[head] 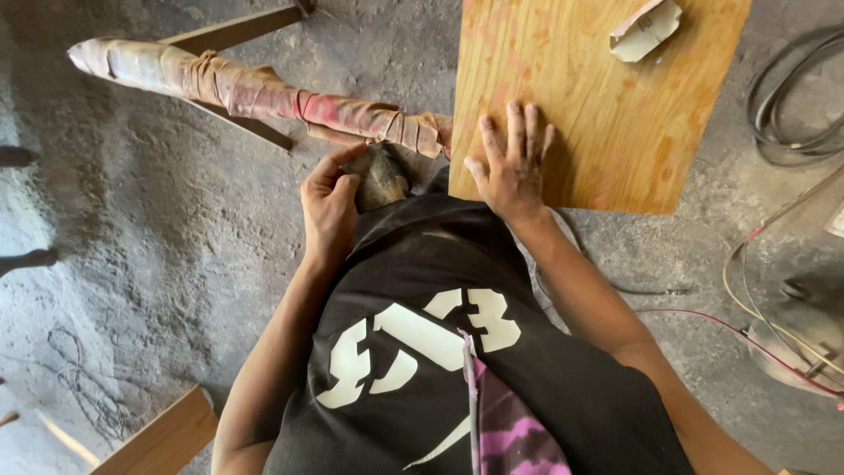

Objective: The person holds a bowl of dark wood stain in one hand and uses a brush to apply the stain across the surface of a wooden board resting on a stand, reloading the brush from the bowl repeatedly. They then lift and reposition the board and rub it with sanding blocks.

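A light wooden board (pixel 607 97) lies in front of me, its near edge against my body. My right hand (pixel 512 163) rests flat on the board's near left corner, fingers spread. My left hand (pixel 330 204) is curled around a dark, dusty lump (pixel 382 176), perhaps a cloth or pad, just left of the board's corner. A folded piece of sandpaper (pixel 646 28) lies on the board's far side.
A tape-wrapped bar (pixel 255 92) runs from the far left to the board's corner, above dark wooden legs (pixel 237 31). Cables (pixel 791 123) and wires (pixel 774 334) lie on the grey concrete floor at right. A wooden plank end (pixel 163 440) sits at lower left.
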Motion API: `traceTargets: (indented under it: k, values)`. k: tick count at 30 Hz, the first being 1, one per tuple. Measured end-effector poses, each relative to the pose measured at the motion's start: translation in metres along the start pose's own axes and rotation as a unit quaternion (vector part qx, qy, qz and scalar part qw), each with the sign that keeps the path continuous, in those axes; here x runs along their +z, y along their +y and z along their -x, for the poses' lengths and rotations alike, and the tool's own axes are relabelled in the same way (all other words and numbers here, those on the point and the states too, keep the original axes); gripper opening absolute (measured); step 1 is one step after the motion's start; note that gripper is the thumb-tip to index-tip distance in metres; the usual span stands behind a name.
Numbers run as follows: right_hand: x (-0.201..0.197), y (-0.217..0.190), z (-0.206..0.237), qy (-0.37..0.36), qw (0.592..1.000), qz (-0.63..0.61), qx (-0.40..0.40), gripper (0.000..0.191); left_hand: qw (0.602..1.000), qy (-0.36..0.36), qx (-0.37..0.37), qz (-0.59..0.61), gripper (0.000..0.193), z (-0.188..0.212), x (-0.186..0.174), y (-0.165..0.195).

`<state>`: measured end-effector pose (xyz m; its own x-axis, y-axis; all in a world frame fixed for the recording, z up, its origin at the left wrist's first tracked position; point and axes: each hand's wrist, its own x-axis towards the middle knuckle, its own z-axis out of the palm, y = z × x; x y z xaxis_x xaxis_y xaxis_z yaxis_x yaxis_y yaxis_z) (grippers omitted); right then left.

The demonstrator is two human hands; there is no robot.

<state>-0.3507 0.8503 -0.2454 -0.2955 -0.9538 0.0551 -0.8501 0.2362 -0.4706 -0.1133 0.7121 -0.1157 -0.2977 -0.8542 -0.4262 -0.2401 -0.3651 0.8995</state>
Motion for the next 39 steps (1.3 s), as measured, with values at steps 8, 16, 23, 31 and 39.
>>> traceTargets:
  k: [8,16,23,31,39]
  values:
    - [-0.024,0.067,-0.051,0.204,0.970,0.031,0.130,0.065,1.000,-0.018,0.018,0.005,0.029,-0.005,0.009,0.007]
    - [-0.053,0.121,-0.114,0.218,0.946,0.110,0.216,0.089,0.998,-0.035,0.041,0.039,0.012,-0.010,0.015,-0.004]
    - [-0.075,0.114,-0.085,0.316,0.892,-0.222,0.234,0.020,0.993,-0.033,0.107,0.022,0.011,-0.010,0.020,-0.002]
    - [-0.083,0.104,-0.017,0.301,0.867,-0.334,0.215,0.017,0.996,-0.049,0.073,0.019,0.017,-0.013,0.024,0.007]
    - [-0.132,0.195,0.031,0.250,0.809,-0.429,0.314,0.021,0.991,-0.060,0.118,-0.009,0.024,-0.012,0.034,0.016]
